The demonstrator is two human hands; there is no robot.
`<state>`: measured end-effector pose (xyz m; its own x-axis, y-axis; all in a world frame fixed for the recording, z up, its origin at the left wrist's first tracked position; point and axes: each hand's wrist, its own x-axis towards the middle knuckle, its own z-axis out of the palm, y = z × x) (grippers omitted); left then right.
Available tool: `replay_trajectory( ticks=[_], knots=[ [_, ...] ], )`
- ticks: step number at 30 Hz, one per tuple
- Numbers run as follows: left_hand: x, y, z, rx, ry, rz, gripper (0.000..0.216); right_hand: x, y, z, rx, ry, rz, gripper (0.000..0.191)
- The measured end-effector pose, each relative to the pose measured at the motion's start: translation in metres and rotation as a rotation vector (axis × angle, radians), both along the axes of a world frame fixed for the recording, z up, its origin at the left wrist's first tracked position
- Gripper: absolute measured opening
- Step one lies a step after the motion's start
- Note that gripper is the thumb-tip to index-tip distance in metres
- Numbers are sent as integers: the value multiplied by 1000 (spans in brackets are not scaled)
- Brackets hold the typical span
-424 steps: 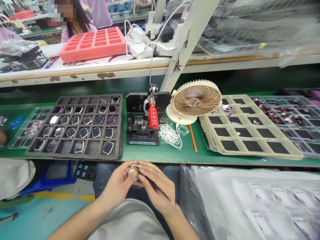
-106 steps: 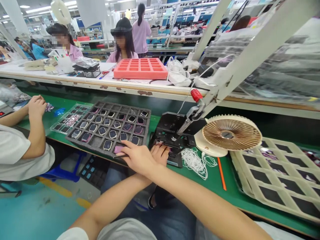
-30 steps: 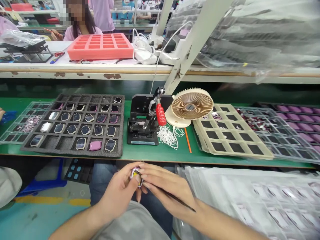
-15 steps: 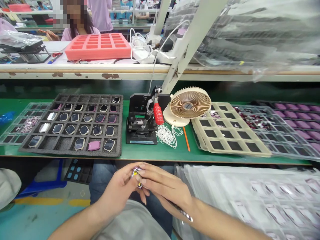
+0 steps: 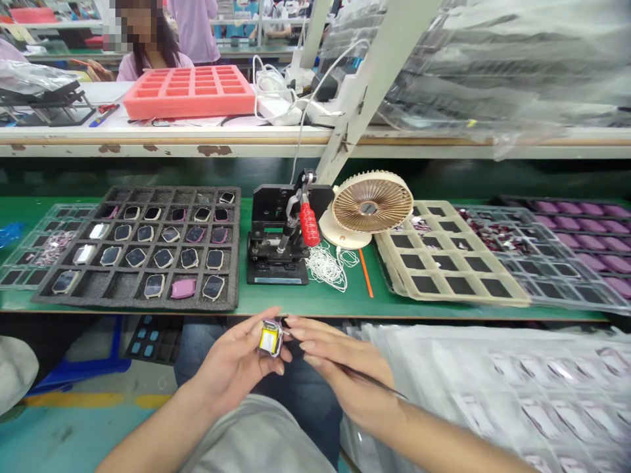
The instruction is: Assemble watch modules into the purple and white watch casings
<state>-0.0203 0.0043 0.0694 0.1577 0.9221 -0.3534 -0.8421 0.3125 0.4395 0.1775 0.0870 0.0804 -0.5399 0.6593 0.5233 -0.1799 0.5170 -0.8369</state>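
My left hand (image 5: 229,362) is closed on an open smartwatch case (image 5: 273,353), gripping it by the edges above my lap. Inside the case a yellow-edged battery with a pale label faces up. My right hand (image 5: 357,378) pinches a pair of slim dark tweezers (image 5: 371,379), whose back end lies along the wrist. Their tip is at the right edge of the watch case; whether it touches is too small to tell. On the bench ahead stands a black clamp press (image 5: 279,253) with a red handle (image 5: 308,223).
A grey foam tray (image 5: 190,303) of watches lies left on the bench. A fan (image 5: 372,203), white cord (image 5: 325,268) and orange stick (image 5: 365,272) stand right of the press. Further right are a cream tray (image 5: 486,299) and clear trays. Plastic-wrapped parts (image 5: 542,387) lie low at right.
My right hand has drawn back to the right from over the watch case, uncovering the battery. The tweezers, earlier tucked under the palm, now point at the case's edge.
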Motion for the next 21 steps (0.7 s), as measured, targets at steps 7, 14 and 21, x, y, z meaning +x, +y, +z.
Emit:
replay_trajectory(
  ticks=[7, 14, 21],
  knots=[
    [0, -3, -18, -30, -5, 36, 35, 29, 66, 3, -59, -293, -552, 17],
    [8, -1, -24, -110, 20, -15, 29, 52, 139, -26, -136, -659, -586, 26],
    [5, -12, -42, -168, 57, -10, 27, 84, 159, -38, -54, -680, -653, 53]
  ],
)
